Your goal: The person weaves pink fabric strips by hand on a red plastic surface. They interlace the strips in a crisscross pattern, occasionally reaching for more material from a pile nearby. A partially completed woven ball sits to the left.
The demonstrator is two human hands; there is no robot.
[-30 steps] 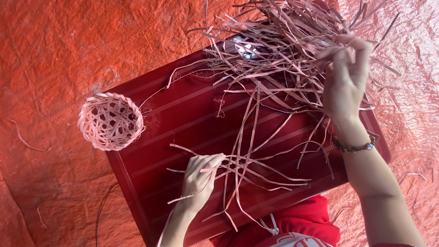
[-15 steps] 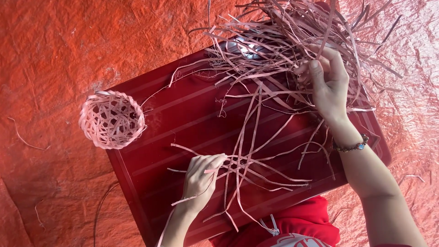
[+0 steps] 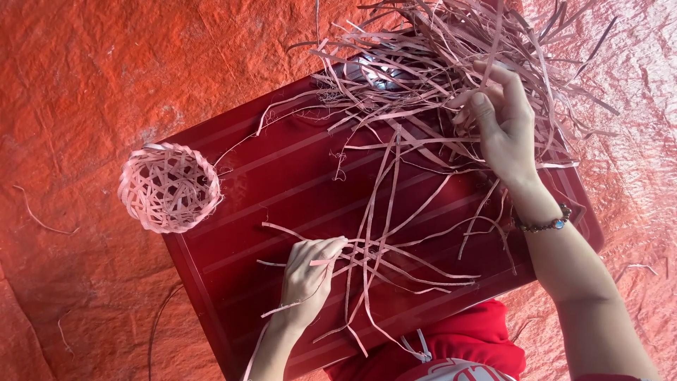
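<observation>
The thin pink weaving strips (image 3: 395, 233) look light, springy and easily kinked; the left hand (image 3: 307, 279) pinches their crossing under pressed fingertips, while the right hand (image 3: 504, 123) pinches one strip from the loose pile beyond its fingers.

Strong red-tinted light, sharp focus

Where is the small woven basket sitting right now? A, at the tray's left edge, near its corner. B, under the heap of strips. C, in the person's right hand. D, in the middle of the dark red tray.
A: the small woven basket sits at the left edge of the dark red tray, apart from both hands.
</observation>
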